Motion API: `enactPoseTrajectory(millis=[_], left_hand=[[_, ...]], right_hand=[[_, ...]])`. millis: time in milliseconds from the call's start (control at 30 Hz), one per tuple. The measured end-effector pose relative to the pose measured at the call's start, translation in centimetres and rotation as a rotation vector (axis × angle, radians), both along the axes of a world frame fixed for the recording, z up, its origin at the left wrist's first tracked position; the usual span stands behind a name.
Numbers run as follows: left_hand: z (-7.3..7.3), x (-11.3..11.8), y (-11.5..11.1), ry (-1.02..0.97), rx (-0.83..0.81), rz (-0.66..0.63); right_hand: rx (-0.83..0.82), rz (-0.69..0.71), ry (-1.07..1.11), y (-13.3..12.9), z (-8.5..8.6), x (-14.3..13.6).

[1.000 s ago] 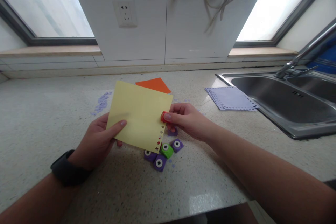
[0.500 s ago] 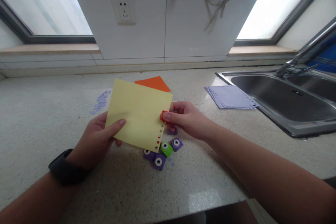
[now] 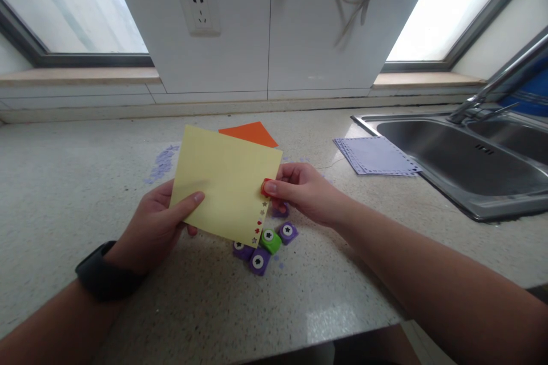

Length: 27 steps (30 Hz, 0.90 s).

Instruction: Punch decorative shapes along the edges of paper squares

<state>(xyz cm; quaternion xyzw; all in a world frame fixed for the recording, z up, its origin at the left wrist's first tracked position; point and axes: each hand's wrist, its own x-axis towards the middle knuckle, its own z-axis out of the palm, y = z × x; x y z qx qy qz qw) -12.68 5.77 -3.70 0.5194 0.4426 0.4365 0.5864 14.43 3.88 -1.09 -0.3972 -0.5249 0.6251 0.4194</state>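
The left hand (image 3: 158,228) is holding a yellow sheet of paper (image 3: 225,182) tilted above the counter (image 3: 64,182), its thumb lying across the sheet's near-left part and the other fingers hidden beneath, so the fingers are closing on the paper from both faces. The right hand (image 3: 306,191) is sitting at the sheet's right edge, its thumb and forefinger pinching a small red punch (image 3: 266,186) that is straddling that edge about halfway along. The matter that counts is how the punch is lying against the row of punched holes (image 3: 260,221): the holes are running down the right edge from just under the punch toward the sheet's near corner, so the unpunched stretch of that edge is lying away from the person, above the punch, toward the far corner. The edge's long line is slanting from near-centre to far-right, and the right hand is the nearer of the two to it. Below the sheet's near corner, a green punch (image 3: 270,239) and several purple punches (image 3: 260,260) are clustering on the counter. An orange sheet (image 3: 250,133) is peeking out behind the yellow one, and a stack of pale purple sheets (image 3: 373,155) is lying beside the sink (image 3: 449,151).
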Motion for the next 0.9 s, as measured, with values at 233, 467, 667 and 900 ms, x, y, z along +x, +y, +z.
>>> enactPoseTrajectory(millis=[233,467,667,900], left_hand=[[0.09,0.08,-0.01,-0.005,-0.013,-0.021],[0.2,-0.01,-0.13,-0.009,-0.017,-0.014],[0.35,0.18,-0.09,-0.001,-0.005,0.0],[0.24,0.13,0.0,-0.006,0.0,-0.001]], right_hand=[[0.014,0.002,0.002,0.03,-0.21,0.08],[0.012,-0.01,0.008,0.12,-0.35,0.07],[0.022,-0.001,0.009,0.12,-0.62,0.16],[0.01,-0.006,0.013,0.17,-0.62,0.11]])
